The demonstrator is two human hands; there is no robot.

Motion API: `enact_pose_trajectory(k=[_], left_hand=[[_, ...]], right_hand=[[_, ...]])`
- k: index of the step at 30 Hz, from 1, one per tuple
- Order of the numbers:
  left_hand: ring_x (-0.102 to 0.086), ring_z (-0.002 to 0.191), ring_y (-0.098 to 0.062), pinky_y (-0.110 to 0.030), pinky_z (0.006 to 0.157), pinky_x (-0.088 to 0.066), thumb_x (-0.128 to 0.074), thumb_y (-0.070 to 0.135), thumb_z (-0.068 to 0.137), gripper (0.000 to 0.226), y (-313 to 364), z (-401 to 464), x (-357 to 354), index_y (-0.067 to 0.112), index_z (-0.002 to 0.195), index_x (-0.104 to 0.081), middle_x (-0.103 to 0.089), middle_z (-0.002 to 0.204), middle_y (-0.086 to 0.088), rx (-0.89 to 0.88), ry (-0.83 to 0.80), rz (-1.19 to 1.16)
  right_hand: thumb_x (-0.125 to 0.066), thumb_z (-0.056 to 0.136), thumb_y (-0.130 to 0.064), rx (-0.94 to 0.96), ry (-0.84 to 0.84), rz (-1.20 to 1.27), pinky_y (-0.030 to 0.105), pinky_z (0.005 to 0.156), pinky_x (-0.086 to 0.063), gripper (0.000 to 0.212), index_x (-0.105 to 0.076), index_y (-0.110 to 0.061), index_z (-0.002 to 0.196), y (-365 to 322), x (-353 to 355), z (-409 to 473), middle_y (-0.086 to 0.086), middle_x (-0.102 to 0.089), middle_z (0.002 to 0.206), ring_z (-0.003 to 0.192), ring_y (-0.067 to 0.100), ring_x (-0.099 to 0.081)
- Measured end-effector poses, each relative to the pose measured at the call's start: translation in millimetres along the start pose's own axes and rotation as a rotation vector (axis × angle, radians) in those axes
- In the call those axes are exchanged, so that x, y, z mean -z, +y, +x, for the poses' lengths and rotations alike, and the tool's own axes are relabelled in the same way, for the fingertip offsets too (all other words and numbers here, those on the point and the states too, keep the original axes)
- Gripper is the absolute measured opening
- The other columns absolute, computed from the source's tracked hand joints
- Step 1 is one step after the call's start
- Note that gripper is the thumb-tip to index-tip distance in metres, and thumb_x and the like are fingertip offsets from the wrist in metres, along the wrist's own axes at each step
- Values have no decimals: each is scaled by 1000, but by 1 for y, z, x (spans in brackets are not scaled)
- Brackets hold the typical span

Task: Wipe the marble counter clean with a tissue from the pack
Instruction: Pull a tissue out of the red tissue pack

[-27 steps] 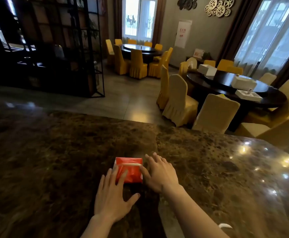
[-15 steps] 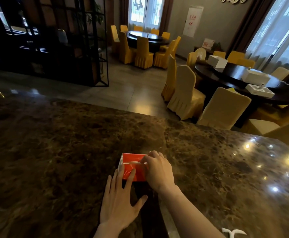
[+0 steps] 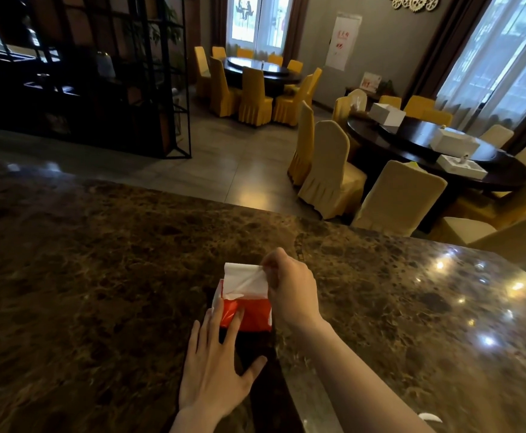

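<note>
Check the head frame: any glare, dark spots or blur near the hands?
Head view: specular ceiling-light glare dots the counter at right; a dark shadow lies under the pack toward the left hand; the tissue and right hand look slightly soft; the shelf is underexposed, the windows blown out; wide-angle bending at the edges.

Tissue (image 3: 245, 278) between right-hand fingers (image 3: 268, 264)
</note>
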State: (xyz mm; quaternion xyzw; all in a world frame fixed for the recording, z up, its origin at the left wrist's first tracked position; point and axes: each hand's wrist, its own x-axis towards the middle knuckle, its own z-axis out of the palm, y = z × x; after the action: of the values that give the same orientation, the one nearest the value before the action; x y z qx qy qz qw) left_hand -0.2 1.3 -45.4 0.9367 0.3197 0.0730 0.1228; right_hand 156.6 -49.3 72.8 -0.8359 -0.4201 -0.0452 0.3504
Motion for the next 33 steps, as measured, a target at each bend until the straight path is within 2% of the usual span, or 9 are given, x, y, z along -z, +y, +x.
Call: enact_pose_trajectory(k=[3,6,13,20,23,25,29,30,33], left_hand=[[9,157,-23,-46,126,6,-7,97,73,106,1,-1,1,39,157,18,40,163,0,-4,1,-3],[7,157,-24,-47,127,2,-10,97,74,106,1,-2,3,37,160,11,37,164,-1,-3,5,-3],[2,158,-26,-47,125,3,-16,97,76,108,2,-1,2,34,160,12,32,166,-4,-3,27,-21],[-1,158,-26,-46,125,1,-12,97,75,108,0,0,0,35,162,5,32,167,-3,3,32,-31],[-1,158,-27,-48,126,-2,-12,98,75,106,0,-1,-1,38,159,16,32,166,-3,4,35,-34],[-5,157,-28,-49,127,-7,-15,97,75,107,-1,-1,-3,39,157,21,29,168,-3,3,38,-41],[-13,157,-29,-51,127,-16,-20,96,77,106,-2,0,-6,38,159,14,19,171,-3,4,59,-71],[-13,157,-29,-51,126,-17,-20,96,77,106,-2,0,-6,38,160,13,18,171,-3,1,60,-74],[-12,157,-29,-51,127,-16,-22,96,77,107,0,-1,-6,38,160,13,17,171,-3,-10,54,-67]], right_hand=[[-67,91,-4,-92,27,138,36,72,-61,24,-62,-26,100,0,0,1,-11,-68,94,86,6,-63],[-70,89,-2,-183,52,267,29,75,-60,28,-62,-27,101,-1,1,5,-13,-65,94,88,3,-62],[-72,89,-4,-237,120,440,13,67,-53,27,-65,-27,101,-7,13,22,-14,-63,94,86,-1,-60],[-75,89,-12,-272,173,506,31,80,-61,27,-68,-25,111,-8,25,37,-15,-65,103,93,5,-63],[-74,90,-16,-309,214,583,39,81,-62,25,-68,-22,113,-6,34,39,-7,-68,108,98,11,-66],[-72,92,-20,-335,241,631,35,79,-62,24,-68,-22,115,-5,44,41,-4,-67,111,99,13,-65],[-64,98,-27,-365,258,725,13,59,-55,21,-69,-22,118,-1,74,37,-7,-66,109,89,2,-65],[-62,99,-29,-390,264,732,16,60,-56,19,-71,-23,115,3,84,31,-7,-68,107,89,4,-66],[-58,101,-30,-557,266,779,36,82,-60,18,-74,-24,104,26,113,6,-1,-70,107,100,18,-65]])
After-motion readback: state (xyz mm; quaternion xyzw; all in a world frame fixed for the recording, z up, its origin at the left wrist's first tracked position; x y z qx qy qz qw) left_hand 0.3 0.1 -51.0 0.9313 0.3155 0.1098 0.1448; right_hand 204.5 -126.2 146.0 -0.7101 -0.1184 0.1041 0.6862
